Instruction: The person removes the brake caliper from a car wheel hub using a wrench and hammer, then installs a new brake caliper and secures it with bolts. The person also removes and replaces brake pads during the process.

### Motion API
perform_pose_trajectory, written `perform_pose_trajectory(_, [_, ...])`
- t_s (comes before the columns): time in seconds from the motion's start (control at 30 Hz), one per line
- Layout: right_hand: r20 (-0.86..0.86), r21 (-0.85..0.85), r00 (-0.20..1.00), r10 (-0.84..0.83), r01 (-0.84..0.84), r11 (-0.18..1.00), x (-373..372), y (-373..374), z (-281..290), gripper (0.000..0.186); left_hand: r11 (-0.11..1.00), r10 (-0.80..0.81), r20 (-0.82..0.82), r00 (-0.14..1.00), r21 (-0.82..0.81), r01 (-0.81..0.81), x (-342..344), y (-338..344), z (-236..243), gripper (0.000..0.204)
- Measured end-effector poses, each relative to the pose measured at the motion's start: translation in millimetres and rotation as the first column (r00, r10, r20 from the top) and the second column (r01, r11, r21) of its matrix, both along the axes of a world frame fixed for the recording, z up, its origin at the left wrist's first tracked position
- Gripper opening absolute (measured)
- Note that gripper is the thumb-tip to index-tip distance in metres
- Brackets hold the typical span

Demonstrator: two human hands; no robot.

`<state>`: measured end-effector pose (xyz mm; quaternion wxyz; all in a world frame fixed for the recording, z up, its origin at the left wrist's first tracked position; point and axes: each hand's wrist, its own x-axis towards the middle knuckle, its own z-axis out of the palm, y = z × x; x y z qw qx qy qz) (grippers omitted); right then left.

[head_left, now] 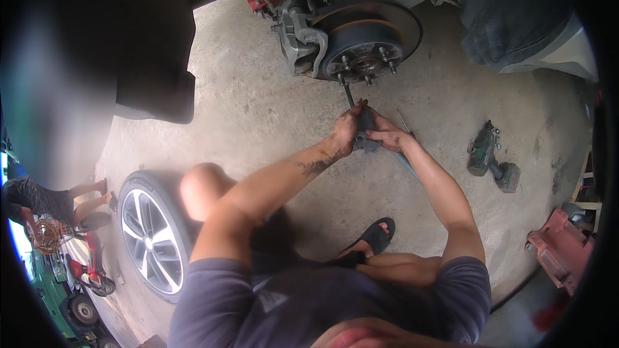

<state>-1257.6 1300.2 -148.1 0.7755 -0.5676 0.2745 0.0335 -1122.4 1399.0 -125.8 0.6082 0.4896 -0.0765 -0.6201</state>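
Note:
Both my hands are closed around a dark grey, block-like metal part [365, 120], held in front of the wheel hub, just above the floor in view. My left hand [346, 131] grips its left side, and my right hand [388, 135] holds its right side with fingers wrapped over it. A thin dark rod [349, 95] sticks up from beside my left fingers toward the hub; whether it joins the part I cannot tell. Beyond it are the brake disc [367, 42] with bare wheel studs and the brake caliper [300, 42] on its left.
A thin metal shaft [403, 120] lies by my right wrist. On the floor to the right rests a green cordless impact wrench [482, 148] near several nuts [497, 135]. A wheel [153, 238] stands at my left; a red jack [560, 248] is far right. Another person [48, 203] is at far left.

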Motion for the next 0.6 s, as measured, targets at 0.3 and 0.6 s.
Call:
perform_pose_trajectory(0.3, [-0.710,-0.294,0.619,0.336,-0.693,0.658,24.9,6.7,-0.5,0.080,0.864,0.169,0.576,0.800,0.303,-0.401,139.0,57.2,-50.2,0.027])
perform_pose_trajectory(0.6, [-0.829,0.060,0.161,0.536,-0.926,0.372,3.9,52.0,-43.1,0.070,0.923,0.374,0.443,0.815,-0.268,-0.278,195.7,7.2,36.5,0.038])
